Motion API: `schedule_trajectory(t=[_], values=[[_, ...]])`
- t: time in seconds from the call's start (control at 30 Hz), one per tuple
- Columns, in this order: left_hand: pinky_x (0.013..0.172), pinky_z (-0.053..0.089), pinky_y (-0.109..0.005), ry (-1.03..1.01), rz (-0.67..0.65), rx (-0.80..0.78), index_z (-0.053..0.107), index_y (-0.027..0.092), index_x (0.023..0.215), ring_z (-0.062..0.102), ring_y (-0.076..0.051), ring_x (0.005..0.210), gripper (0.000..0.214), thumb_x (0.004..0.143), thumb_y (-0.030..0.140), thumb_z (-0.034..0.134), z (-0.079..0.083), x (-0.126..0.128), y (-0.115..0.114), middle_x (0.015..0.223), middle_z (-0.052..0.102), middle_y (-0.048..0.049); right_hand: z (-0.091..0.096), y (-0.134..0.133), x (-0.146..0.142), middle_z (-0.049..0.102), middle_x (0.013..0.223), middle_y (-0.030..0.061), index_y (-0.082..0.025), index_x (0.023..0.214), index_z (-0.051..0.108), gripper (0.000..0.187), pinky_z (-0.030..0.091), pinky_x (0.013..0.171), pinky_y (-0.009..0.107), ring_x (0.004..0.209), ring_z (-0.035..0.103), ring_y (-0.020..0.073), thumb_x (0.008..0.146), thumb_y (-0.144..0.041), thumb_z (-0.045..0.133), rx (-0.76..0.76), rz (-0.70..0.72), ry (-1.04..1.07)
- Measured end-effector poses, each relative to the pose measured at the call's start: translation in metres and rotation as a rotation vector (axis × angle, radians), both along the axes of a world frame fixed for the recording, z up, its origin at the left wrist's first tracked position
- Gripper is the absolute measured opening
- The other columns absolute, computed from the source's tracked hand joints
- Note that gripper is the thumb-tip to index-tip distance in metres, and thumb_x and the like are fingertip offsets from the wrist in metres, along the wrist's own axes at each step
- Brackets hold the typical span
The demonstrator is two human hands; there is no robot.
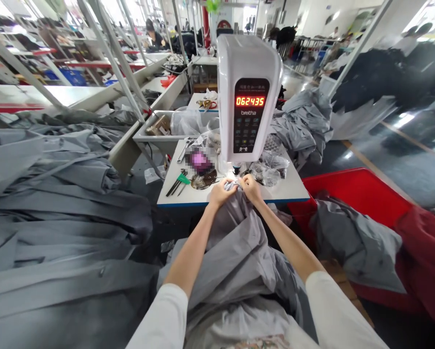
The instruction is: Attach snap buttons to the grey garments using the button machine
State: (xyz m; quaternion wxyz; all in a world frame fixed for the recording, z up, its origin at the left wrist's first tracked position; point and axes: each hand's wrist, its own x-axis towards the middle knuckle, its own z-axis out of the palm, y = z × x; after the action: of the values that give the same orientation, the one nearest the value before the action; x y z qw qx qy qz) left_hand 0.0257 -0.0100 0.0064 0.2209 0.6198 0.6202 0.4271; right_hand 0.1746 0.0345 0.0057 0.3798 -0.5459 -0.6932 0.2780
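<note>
A light grey garment (239, 242) spreads over my lap and rises to the table edge, its gathered end pinched between both hands. On its left side my left hand (221, 193) is closed on the fabric. My right hand (250, 188) grips the same end from the right, fingers bent together. Both hands are just below the head of a white machine (249, 58), whose panel (249, 116) shows red digits. The dark-tipped press part (236, 168) of the machine sits right above my fingertips. Any small part between the fingers is too small to make out.
On the white table (166, 198) lie screwdriver-like tools (176, 184), plastic bags of small parts (270, 167) and a blurred purple item (200, 161). Grey garments (57, 218) are heaped at left. A red bin (362, 189) with grey cloth stands at right. People work at the back.
</note>
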Motion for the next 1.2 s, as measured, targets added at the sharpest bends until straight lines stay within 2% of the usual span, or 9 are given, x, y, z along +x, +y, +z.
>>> schedule_trajectory(t=[0.4,0.63,0.87,0.97,1.03,1.2], values=[[0.069,0.043,-0.024,-0.009,0.038,-0.023,0.066,0.023,0.092,0.063,-0.017,0.079,0.029,0.073,0.045,0.066,-0.001,0.001,0.000,0.086,0.070,-0.0012,-0.003,0.000,0.001,0.050,0.060,-0.0048,-0.021,0.073,0.046,0.029,0.029,0.058,0.024,0.057,0.047,0.0117,0.084,-0.047,0.047,0.028,-0.001,0.020],[0.070,0.044,-0.023,-0.046,0.005,-0.032,0.066,0.020,0.092,0.063,-0.016,0.079,0.030,0.073,0.043,0.068,0.001,0.000,0.001,0.086,0.069,-0.0016,-0.002,-0.001,0.001,0.051,0.059,-0.0046,-0.021,0.073,0.045,0.030,0.030,0.060,0.024,0.058,0.048,0.0125,0.084,-0.049,0.046,0.011,0.003,0.033],[0.075,0.045,-0.026,-0.047,-0.002,-0.028,0.066,0.019,0.092,0.063,-0.018,0.082,0.030,0.072,0.042,0.068,0.003,0.000,0.003,0.088,0.070,-0.0041,-0.006,0.004,-0.001,0.051,0.063,-0.0043,-0.021,0.077,0.048,0.027,0.030,0.061,0.024,0.061,0.048,0.0122,0.085,-0.047,0.046,-0.002,0.014,0.052],[0.077,0.046,-0.029,-0.001,-0.014,-0.043,0.066,0.019,0.092,0.063,-0.020,0.084,0.032,0.072,0.044,0.066,0.004,0.000,0.002,0.089,0.069,-0.0051,-0.006,0.001,-0.001,0.054,0.071,-0.0026,-0.021,0.078,0.048,0.024,0.031,0.065,0.023,0.069,0.050,0.0124,0.085,-0.044,0.047,-0.065,0.007,0.059],[0.080,0.047,-0.031,0.009,-0.013,-0.057,0.066,0.020,0.093,0.063,-0.022,0.089,0.036,0.071,0.049,0.065,0.002,-0.002,0.004,0.093,0.069,-0.0058,-0.006,0.000,-0.001,0.055,0.070,-0.0033,-0.022,0.078,0.049,0.022,0.031,0.064,0.023,0.069,0.051,0.0126,0.083,-0.043,0.049,-0.070,-0.002,0.044],[0.092,0.046,-0.038,-0.038,-0.123,-0.059,0.065,0.020,0.096,0.062,-0.026,0.100,0.046,0.073,0.059,0.056,-0.004,-0.012,0.016,0.102,0.068,-0.0064,-0.004,0.001,-0.001,0.058,0.066,-0.0062,-0.026,0.074,0.050,0.015,0.031,0.058,0.024,0.065,0.055,0.0141,0.075,-0.041,0.052,-0.076,-0.064,0.039]])
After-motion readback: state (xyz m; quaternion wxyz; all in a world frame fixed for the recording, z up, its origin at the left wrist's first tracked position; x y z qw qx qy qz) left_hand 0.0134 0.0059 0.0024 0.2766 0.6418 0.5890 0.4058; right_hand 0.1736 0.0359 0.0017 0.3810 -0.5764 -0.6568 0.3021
